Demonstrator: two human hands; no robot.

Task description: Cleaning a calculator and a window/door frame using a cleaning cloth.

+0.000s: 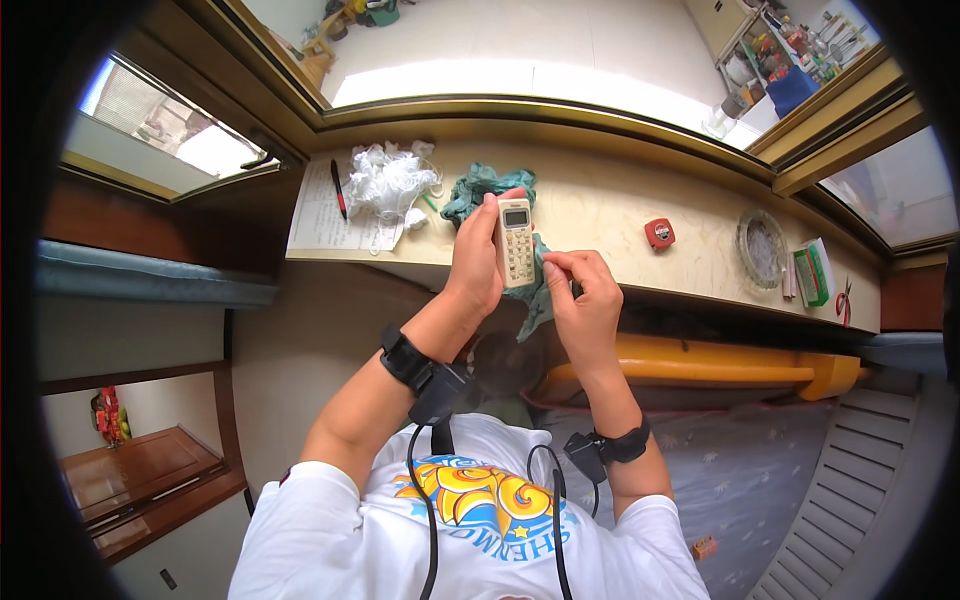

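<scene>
In my left hand (478,258) is a cream remote control (516,245), held upright with its small grey screen at the top and its rows of buttons facing up. My right hand (587,305) is closed just right of it, thumb and forefinger pinched at the edge of a grey-green cloth (538,308). That cloth hangs down past the lower end of the remote, over the table's front edge. A crumpled bunch of the same green fabric (477,188) lies behind my left hand; whether the two parts join is hidden.
On the narrow cream table (600,200), crumpled white tissue-like material (388,185) and a pen (338,188) lie on written paper (318,225) at left. Rightward are a red tape measure (659,234), a glass ashtray (762,248), a green-white box (815,272) and red-handled scissors (844,300). Window frames border the back.
</scene>
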